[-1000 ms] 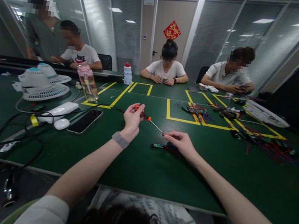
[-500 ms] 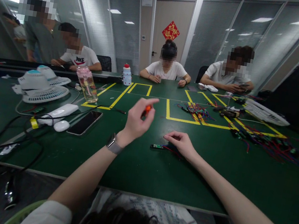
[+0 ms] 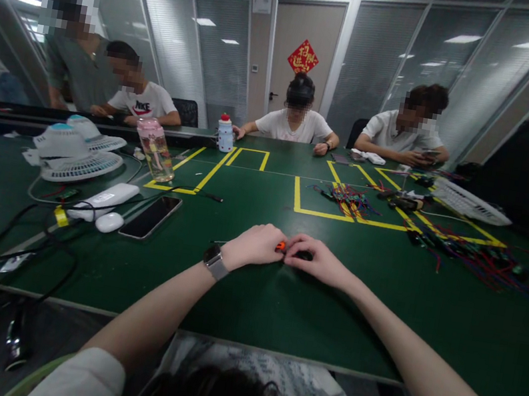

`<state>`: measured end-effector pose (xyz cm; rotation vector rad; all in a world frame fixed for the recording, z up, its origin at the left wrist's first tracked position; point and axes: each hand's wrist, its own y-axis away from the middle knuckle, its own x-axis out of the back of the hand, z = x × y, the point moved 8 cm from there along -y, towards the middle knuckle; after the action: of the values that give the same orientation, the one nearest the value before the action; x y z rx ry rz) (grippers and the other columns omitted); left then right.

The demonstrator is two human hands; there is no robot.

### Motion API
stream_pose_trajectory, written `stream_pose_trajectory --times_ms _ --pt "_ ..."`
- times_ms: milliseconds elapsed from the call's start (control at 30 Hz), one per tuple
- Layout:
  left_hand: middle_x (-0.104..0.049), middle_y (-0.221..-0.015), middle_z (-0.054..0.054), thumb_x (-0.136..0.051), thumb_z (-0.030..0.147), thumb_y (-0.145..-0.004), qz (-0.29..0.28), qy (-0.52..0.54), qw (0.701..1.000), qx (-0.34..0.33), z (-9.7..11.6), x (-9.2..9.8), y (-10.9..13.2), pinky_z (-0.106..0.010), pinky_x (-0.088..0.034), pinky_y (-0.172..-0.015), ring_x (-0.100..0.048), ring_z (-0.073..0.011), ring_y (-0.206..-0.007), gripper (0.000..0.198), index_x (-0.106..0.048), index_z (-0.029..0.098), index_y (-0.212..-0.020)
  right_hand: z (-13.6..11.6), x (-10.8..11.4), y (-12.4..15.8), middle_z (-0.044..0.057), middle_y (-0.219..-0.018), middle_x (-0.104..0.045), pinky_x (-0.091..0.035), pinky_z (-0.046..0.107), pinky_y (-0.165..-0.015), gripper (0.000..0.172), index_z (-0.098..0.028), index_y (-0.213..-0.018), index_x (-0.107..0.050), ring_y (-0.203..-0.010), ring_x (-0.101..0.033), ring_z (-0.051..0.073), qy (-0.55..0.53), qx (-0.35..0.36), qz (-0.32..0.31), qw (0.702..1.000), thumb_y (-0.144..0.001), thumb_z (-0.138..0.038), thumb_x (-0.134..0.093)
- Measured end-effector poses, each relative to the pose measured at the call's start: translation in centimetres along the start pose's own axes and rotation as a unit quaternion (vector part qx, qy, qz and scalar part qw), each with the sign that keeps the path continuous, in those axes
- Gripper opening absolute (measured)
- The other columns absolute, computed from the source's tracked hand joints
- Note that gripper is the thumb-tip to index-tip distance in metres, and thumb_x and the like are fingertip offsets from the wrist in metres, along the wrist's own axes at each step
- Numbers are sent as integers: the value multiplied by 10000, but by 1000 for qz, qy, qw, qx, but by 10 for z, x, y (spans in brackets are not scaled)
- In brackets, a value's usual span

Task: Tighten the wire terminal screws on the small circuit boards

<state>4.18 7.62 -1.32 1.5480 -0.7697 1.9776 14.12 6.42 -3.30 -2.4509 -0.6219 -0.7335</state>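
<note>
Over the near middle of the green table, my left hand (image 3: 256, 245) is closed around a small tool with an orange end (image 3: 281, 246). A thin dark shaft, seemingly part of it, sticks out at the wrist side; the rest is hidden in the palm. My right hand (image 3: 317, 261) meets it fingertip to fingertip, its fingers curled and closed. Under those fingers shows a small dark thing (image 3: 304, 255), too covered to name. The small circuit board with red and blue wires is hidden from view now.
Left of my hands lie a phone (image 3: 150, 217), a white earbud case (image 3: 109, 222), a power strip (image 3: 104, 202) and black cables. A pink-capped bottle (image 3: 155, 151) and white fans (image 3: 81, 157) stand behind. Wired boards (image 3: 483, 251) spread to the right. Several people sit or stand across the table.
My left hand has come down and right, from raised to the table, meeting my right hand. The right fingers have shifted slightly lower. The circuit board that lay in sight is now covered.
</note>
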Motion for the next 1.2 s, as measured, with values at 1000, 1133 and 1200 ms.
stream_pose_trajectory --times_ms 1000,1133,1200 --pt "-700 -916 -69 -537 266 -877 46 -3 998 31 -27 -5 -11 -259 -478 -718 -651 -199 -823 187 -706 188 -900 -5 -7 -11 101 -982 -623 -437 396 -794 97 -197 -828 -761 -940 -541 253 355 18 60 933 -848 -236 -675" --pt "-702 -913 -62 -552 295 -877 56 15 998 27 -27 -6 -11 -260 -475 -741 -647 -193 -825 188 -706 192 -906 -6 3 -10 99 -963 -637 -448 395 -802 209 -194 -842 -761 -926 -557 242 333 20 83 939 -911 -291 -589" --pt "-705 -922 -56 -560 298 -875 61 25 998 24 -26 -6 -11 -260 -472 -754 -647 -189 -834 181 -707 198 -909 -4 13 -8 99 -957 -651 -454 406 -807 246 -192 -850 -755 -928 -571 247 326 10 108 939 -933 -294 -546"
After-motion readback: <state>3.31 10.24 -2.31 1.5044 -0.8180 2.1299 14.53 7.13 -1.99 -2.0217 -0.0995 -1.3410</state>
